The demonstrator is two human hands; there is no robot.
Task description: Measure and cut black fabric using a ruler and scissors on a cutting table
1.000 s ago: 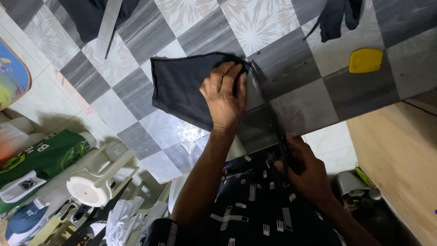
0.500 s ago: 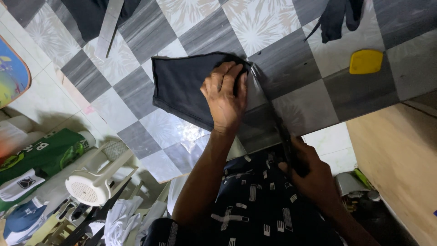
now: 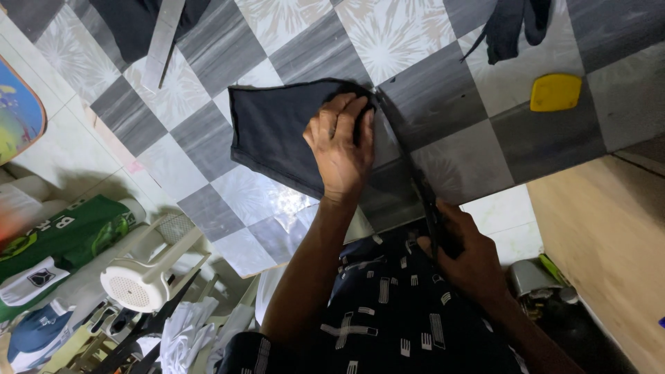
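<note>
A dark navy piece of cloth (image 3: 277, 131) lies flat on a table with a grey and white checkered top (image 3: 443, 76). My left hand (image 3: 341, 142) presses down on the cloth's right edge, fingers together. My right hand (image 3: 464, 253) grips the handles of long black scissors (image 3: 409, 163) at the table's near edge. The blades run up along the cloth's right edge, right beside my left hand's fingers.
A yellow chalk piece (image 3: 555, 92) lies at the right of the table, dark fabric scraps (image 3: 512, 24) above it. A metal ruler (image 3: 163, 41) and more dark cloth sit at the top left. A white plastic stool (image 3: 138, 277) and clothes lie on the floor at the left.
My right hand has shifted slightly with the scissors along the cloth's edge. My left hand stays pressed on the cloth.
</note>
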